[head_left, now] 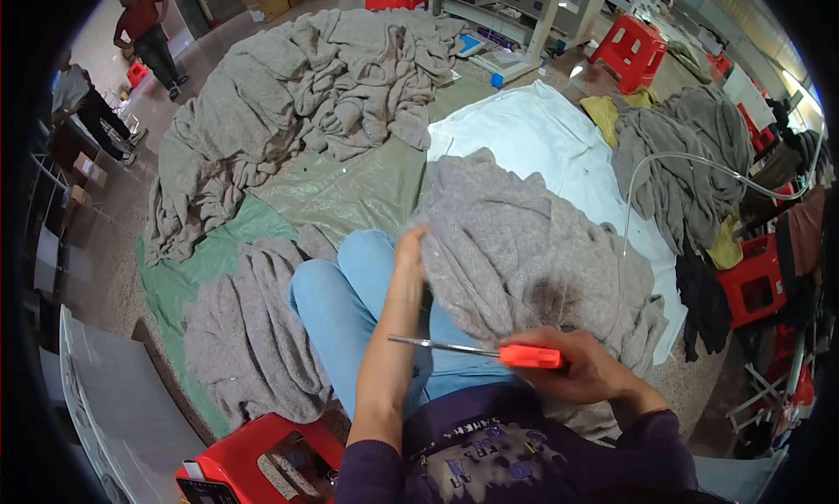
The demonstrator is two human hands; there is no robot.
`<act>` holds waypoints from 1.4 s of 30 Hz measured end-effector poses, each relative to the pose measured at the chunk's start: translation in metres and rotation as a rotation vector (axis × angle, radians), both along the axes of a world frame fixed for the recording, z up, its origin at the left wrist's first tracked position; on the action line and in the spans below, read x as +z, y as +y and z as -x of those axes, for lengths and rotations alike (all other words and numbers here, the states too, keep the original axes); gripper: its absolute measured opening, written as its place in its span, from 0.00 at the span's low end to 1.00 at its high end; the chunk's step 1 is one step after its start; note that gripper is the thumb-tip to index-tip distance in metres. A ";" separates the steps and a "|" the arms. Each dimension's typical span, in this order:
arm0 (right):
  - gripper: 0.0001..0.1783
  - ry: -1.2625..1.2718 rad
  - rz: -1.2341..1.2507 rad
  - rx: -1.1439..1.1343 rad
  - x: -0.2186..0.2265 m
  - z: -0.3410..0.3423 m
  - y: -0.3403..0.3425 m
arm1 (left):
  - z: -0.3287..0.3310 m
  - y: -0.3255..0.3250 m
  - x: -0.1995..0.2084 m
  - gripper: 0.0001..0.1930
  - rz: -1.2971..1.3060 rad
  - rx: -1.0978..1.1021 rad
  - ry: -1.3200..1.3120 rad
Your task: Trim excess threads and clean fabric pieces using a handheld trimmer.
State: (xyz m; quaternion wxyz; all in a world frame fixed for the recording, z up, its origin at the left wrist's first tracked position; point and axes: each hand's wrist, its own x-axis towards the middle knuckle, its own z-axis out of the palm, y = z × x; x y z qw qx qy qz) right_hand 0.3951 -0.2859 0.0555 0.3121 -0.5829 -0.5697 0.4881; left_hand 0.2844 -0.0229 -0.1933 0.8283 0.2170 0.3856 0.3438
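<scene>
Across my lap and to its right lies a grey knit cloth (489, 233), bunched, with a darker brownish patch facing me. My left hand (412, 245) grips its left edge, the fingers partly hidden by the fabric. Closed in my right hand (581, 364) is an orange-handled tool (531, 356) with a thin metal shaft, held low over the cloth. The shaft points left and crosses in front of my left forearm. A clear hose (631, 181) loops down on the right toward the cloth; where it ends is hidden.
A large heap of grey knits (288, 93) fills the far left, and a smaller pile (253, 329) lies left of my knees. White sheeting (516, 124) and green sheeting (350, 189) cover the floor. Red stools (629, 51) stand around. Two people (149, 32) stand far left.
</scene>
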 end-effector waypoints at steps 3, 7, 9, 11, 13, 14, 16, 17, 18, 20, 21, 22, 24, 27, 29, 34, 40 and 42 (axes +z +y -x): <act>0.24 -0.061 -0.032 0.042 0.004 -0.006 0.010 | 0.036 0.047 0.068 0.13 -0.059 0.174 -0.166; 0.27 -0.070 -0.321 0.243 -0.014 0.004 0.026 | 0.123 0.059 0.130 0.11 -0.347 0.274 -0.174; 0.23 -0.134 -0.051 0.351 -0.023 0.018 0.031 | 0.159 0.036 0.139 0.12 -0.509 0.341 0.034; 0.23 -0.178 -0.084 0.432 -0.057 0.037 0.030 | 0.189 0.015 0.126 0.11 -0.441 0.392 0.119; 0.25 -0.222 -0.016 0.583 -0.077 0.058 0.035 | 0.246 -0.006 0.065 0.09 -0.274 0.338 0.371; 0.25 -0.209 -0.026 0.633 -0.086 0.067 0.035 | 0.288 -0.018 0.024 0.09 -0.166 0.246 0.544; 0.27 -0.387 -0.010 0.661 -0.111 0.073 0.033 | 0.264 -0.051 0.012 0.13 -0.150 0.447 0.382; 0.26 -0.325 -0.053 0.595 -0.112 0.072 0.033 | 0.251 -0.067 0.026 0.13 -0.148 0.577 0.453; 0.26 -0.319 -0.047 0.602 -0.114 0.068 0.033 | 0.240 -0.080 0.038 0.13 -0.146 0.704 0.523; 0.23 -0.270 -0.178 0.513 -0.110 0.063 0.040 | 0.242 -0.098 0.034 0.12 -0.201 0.855 0.501; 0.21 -0.232 -0.176 0.489 -0.099 0.063 0.043 | 0.242 -0.103 0.035 0.11 -0.206 0.817 0.518; 0.21 -0.235 -0.173 0.498 -0.090 0.065 0.045 | 0.243 -0.108 0.034 0.11 -0.207 0.781 0.532; 0.20 -0.333 -0.213 0.437 -0.079 0.068 0.048 | 0.236 -0.109 0.030 0.13 -0.207 0.734 0.569; 0.19 -0.353 -0.360 0.295 -0.079 0.072 0.054 | 0.209 -0.111 0.037 0.12 -0.594 0.499 0.927; 0.19 -0.391 -0.398 0.202 -0.091 0.071 0.056 | 0.192 -0.113 0.050 0.14 -0.734 0.517 1.203; 0.17 -0.433 -0.509 0.063 -0.098 0.080 0.069 | 0.195 -0.112 0.037 0.13 -0.695 0.543 1.118; 0.11 -0.547 -0.288 0.203 -0.081 0.083 0.074 | 0.214 -0.103 0.033 0.12 -0.543 0.498 0.949; 0.11 -0.556 -0.367 0.303 -0.081 0.078 0.065 | 0.221 -0.097 0.023 0.14 -0.489 0.471 0.890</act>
